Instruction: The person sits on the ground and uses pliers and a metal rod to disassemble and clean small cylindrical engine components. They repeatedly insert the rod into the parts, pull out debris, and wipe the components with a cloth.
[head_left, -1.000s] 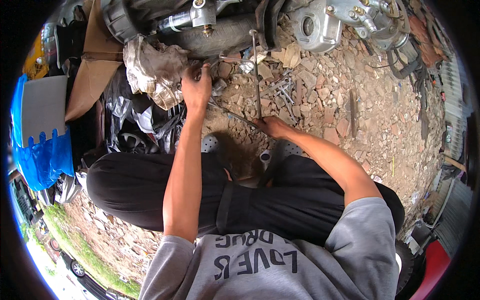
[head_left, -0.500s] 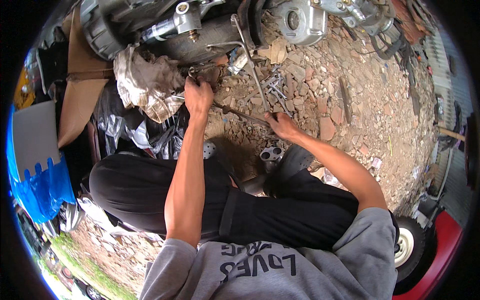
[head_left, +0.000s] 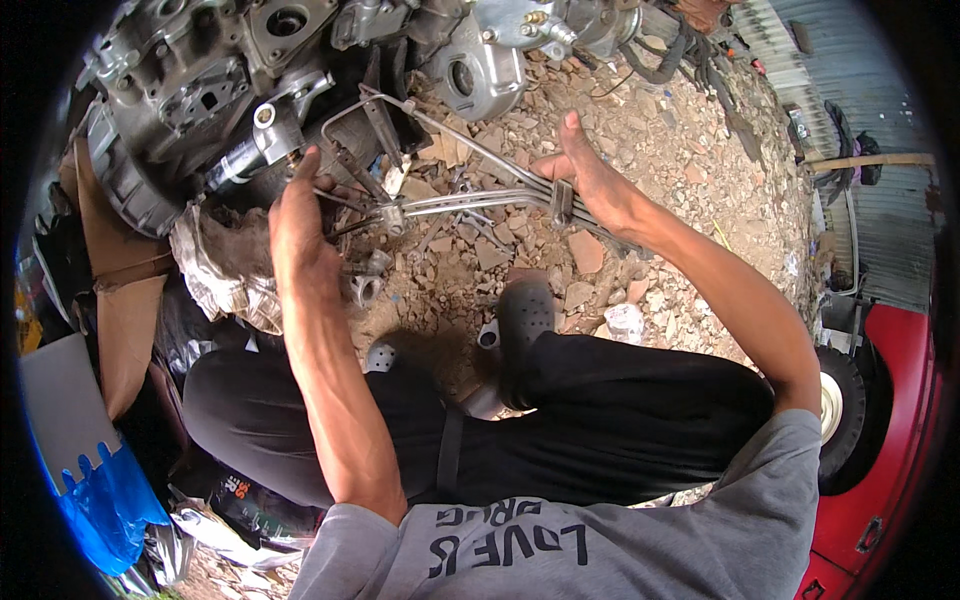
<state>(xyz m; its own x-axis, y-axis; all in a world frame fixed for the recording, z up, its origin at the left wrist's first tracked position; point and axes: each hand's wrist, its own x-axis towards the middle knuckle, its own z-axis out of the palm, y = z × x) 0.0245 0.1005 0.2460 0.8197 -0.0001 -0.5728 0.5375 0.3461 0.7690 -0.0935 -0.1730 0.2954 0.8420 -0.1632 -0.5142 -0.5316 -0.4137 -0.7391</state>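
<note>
A bundle of thin bent metal pipes (head_left: pixel 468 200) is spread between my two hands, held together by small clamps. My left hand (head_left: pixel 305 220) holds its left end, with the fingers partly hidden behind the palm. The right end lies across the fingers of my right hand (head_left: pixel 595 190), whose thumb sticks up away from the pipes. One longer pipe (head_left: pixel 445 130) rises from the bundle and bends near the engine parts. Below the left clamp, a small metal fitting (head_left: pixel 368 285) sits on the ground.
A large engine block (head_left: pixel 205 95) and a grey metal housing (head_left: pixel 490 80) stand at the far side. Beside my left arm are a stained cloth (head_left: pixel 215 265) and cardboard (head_left: pixel 130 320). Broken stones (head_left: pixel 700 200) cover the ground. A red vehicle panel (head_left: pixel 895 400) is at right.
My hands have turned the pipe bundle so several pipes show side by side. The right hand has risen and its thumb has lifted. The view has shifted, showing more of the engine.
</note>
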